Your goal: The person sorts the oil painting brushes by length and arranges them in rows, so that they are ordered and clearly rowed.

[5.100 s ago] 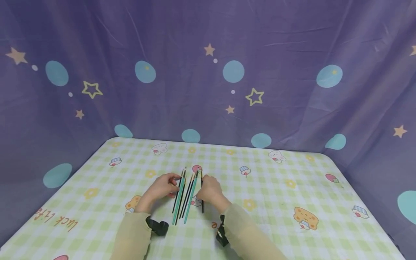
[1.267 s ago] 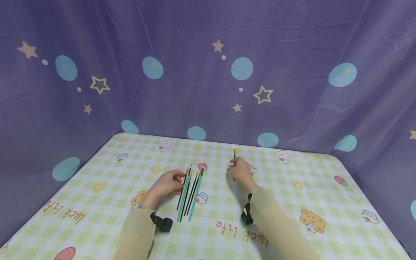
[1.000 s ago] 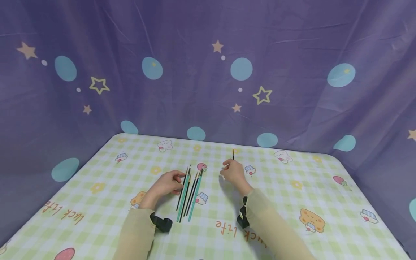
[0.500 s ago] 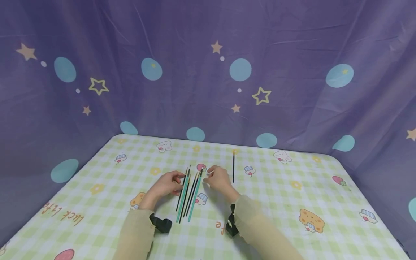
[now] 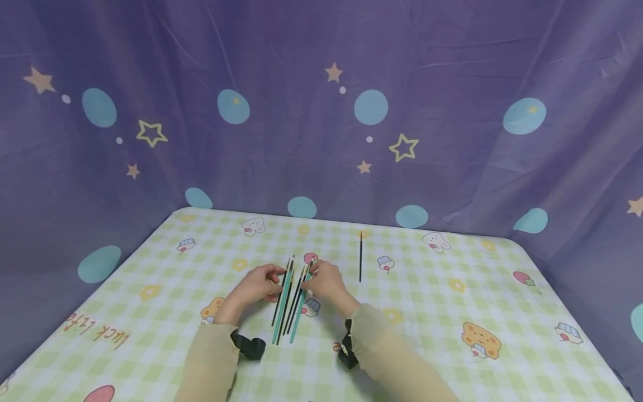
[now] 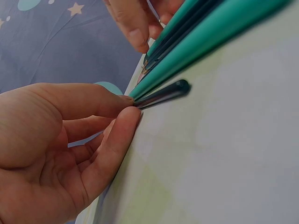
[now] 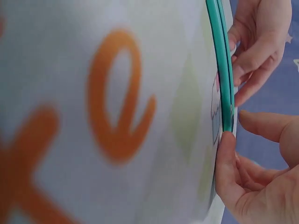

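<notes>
on the table lies a loose bunch of slim paintbrushes (image 5: 281,312), some with teal handles and some with black, side by side on a white and light green checked cloth (image 5: 422,296). their bristle ends point toward the far edge, their handle ends toward the person, and the row leans slightly to the right at the top.

the left hand (image 5: 257,283) is at the left side of the bunch; thumb and forefinger pinch the outermost slim black-handled paintbrush (image 6: 163,94), whose rounded end juts out past the fingertips. the right hand (image 5: 326,282) is at the opposite side, thumb and a finger bent about the outermost slim teal-handled paintbrush (image 5: 298,319); one fingertip looks to be against it, but i cannot tell whether the two digits press together on it.

well to the right of the bunch, a single thin black paintbrush (image 5: 360,257) lies on its own, nearly straight up and down the cloth, bristles toward the far edge.

both arms wear pale yellow-beige sleeves (image 5: 207,363), with a small black device (image 5: 248,345) strapped at each wrist. behind the table hangs a purple-blue fabric curtain (image 5: 281,162) printed with teal ovals and stars.
</notes>
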Tool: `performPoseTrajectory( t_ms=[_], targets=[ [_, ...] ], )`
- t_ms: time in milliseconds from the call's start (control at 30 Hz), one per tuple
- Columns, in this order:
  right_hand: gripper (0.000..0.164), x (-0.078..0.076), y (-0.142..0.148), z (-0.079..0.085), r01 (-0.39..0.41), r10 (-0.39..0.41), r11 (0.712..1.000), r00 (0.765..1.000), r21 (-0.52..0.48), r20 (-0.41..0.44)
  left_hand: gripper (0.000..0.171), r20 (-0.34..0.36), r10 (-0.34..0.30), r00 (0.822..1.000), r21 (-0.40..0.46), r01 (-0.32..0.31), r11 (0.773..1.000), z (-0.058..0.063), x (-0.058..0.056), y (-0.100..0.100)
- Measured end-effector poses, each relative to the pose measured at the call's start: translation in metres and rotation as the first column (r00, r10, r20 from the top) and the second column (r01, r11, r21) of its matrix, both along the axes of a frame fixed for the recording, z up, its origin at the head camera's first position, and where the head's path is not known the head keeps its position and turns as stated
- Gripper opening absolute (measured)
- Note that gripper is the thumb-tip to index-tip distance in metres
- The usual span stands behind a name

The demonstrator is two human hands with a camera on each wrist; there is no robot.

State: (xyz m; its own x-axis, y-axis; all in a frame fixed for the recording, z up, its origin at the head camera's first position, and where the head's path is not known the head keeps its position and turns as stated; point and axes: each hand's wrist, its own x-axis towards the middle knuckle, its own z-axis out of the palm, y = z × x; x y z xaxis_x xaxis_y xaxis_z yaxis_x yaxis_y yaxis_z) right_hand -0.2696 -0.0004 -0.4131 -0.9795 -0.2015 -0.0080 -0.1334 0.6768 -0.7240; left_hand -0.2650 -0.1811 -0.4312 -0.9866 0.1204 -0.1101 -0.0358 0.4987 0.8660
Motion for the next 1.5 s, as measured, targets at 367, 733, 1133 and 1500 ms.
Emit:
performPoseTrajectory(
  t_ms=[367, 733, 1133, 1500],
  targets=[
    [0.039, 0.004, -0.0069, 0.0023, 0.001, 0.001, 0.996, 1.0, 0.085, -0.026, 0.042, 0.0, -0.013, 1.0, 0.015, 0.013, 1.0, 0.004, 0.002, 0.0004],
    [0.039, 0.0041, -0.007, 0.0041, -0.017, 0.017, 0.996, 1.0, 0.089, 0.001, 0.041, -0.009, -0.03, 1.0, 0.005, 0.03, 1.0, 0.0034, 0.0018, -0.0019],
    [0.025, 0.0029, -0.0098, 0.0018, 0.042, -0.043, 0.996, 0.999, 0.084, 0.011, 0.042, -0.006, -0.033, 0.999, 0.022, 0.033, 0.999, 0.0032, 0.0024, -0.0005],
    [0.021, 0.0042, -0.0069, 0.0013, 0.024, -0.025, 0.999, 1.0, 0.04, 0.012, 0.041, 0.003, -0.02, 1.0, 0.014, 0.02, 1.0, 0.0019, 0.0018, -0.0012]
  ],
)
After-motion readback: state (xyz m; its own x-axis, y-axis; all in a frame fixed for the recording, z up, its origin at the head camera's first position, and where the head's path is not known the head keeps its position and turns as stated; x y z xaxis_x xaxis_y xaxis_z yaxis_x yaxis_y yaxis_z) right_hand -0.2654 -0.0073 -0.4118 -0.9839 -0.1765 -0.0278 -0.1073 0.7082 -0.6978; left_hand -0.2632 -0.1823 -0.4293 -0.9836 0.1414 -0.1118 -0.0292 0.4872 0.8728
